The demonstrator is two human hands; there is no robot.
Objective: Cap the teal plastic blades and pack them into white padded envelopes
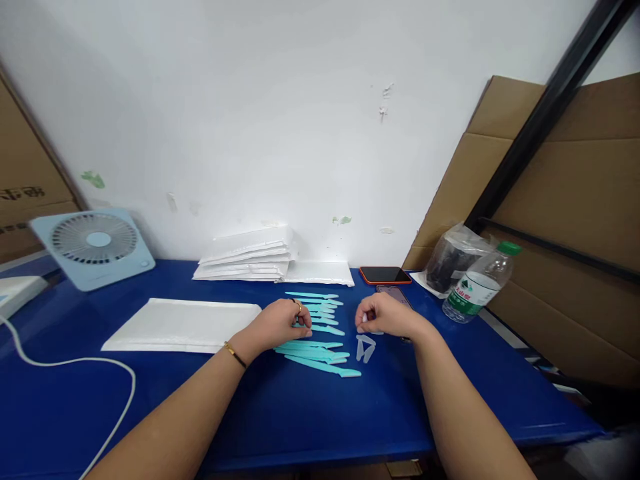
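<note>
Teal eyebrow razors (320, 354) lie in a loose row across the blue table, their blade ends pointing right. My left hand (281, 325) is over the row with thumb and fingers closed at the handle of one razor (329, 329), whose blade end sticks out to the right. Just right of the razors, my right hand (387, 315) pinches a small translucent blade cap (365, 319), mostly covered by the fingers. Several more translucent caps (366, 348) lie on the table below that hand.
A white padded mailer (185, 325) lies left of my left hand. More mailers (245, 257) are stacked by the wall. Two phones, one with an orange edge (385, 275), lie behind my right hand. A water bottle (477, 283) leans at right; a blue fan (95, 247) and white cable (75, 361) are left.
</note>
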